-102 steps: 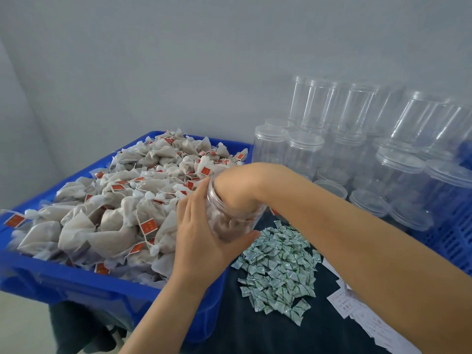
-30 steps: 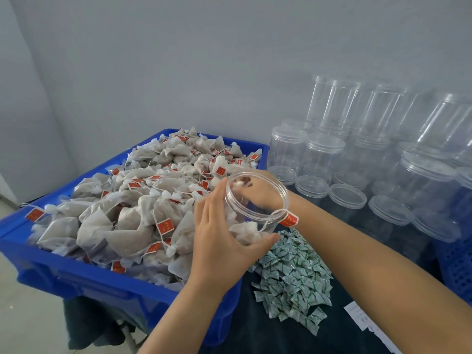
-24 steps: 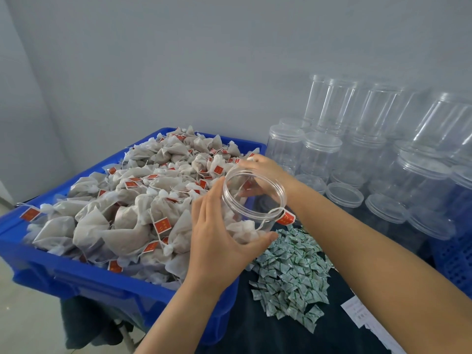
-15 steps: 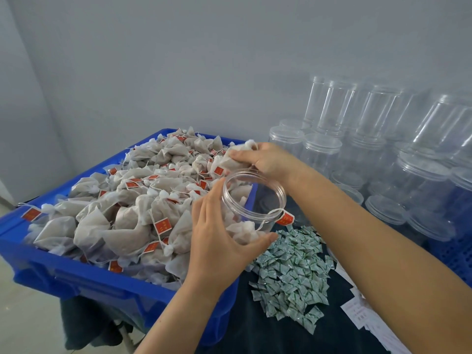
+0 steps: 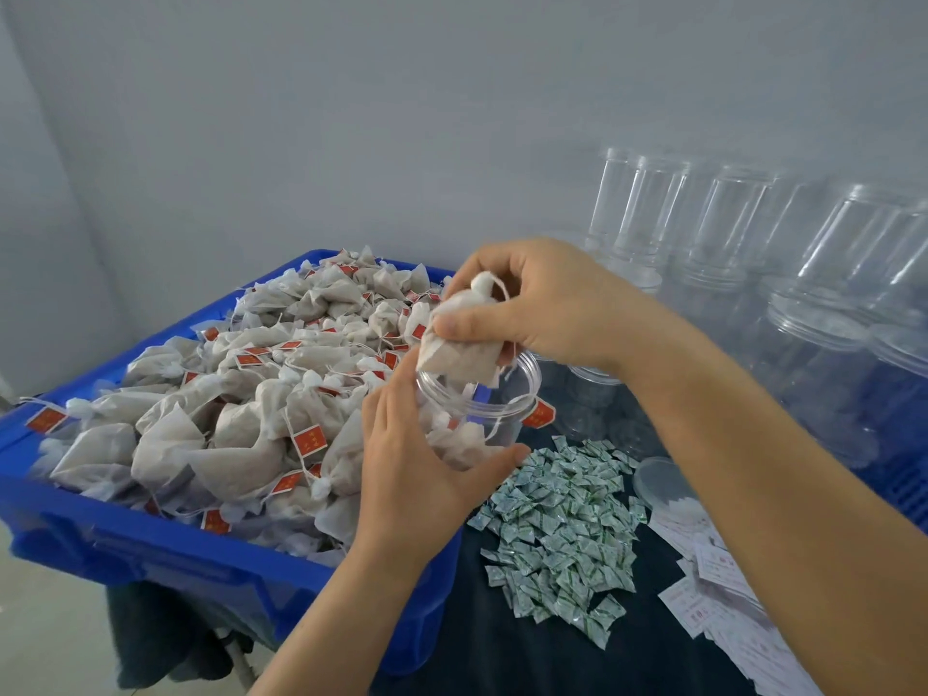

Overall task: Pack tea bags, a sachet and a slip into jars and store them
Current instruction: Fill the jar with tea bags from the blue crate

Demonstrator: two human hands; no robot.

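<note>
Clear jar (image 5: 477, 409): tilted, mouth open, at the blue crate's right edge; several tea bags lie inside, one red tag (image 5: 538, 413) hanging over its rim.
Left hand (image 5: 417, 474): fingers and thumb wrapped round the jar's body.
Right hand (image 5: 542, 303): thumb and fingers clamped on a tea bag (image 5: 459, 344), held just above the jar's mouth.
Blue crate (image 5: 165, 550): heaped with tea bags (image 5: 241, 394), red tags showing.
Sachets (image 5: 562, 524): green-and-white pile on the dark cloth (image 5: 502, 655), right of the crate.
Slips (image 5: 713, 585): printed papers toward the cloth's right edge.
Empty jars (image 5: 753, 273): clear, stacked at the back right by the wall.
</note>
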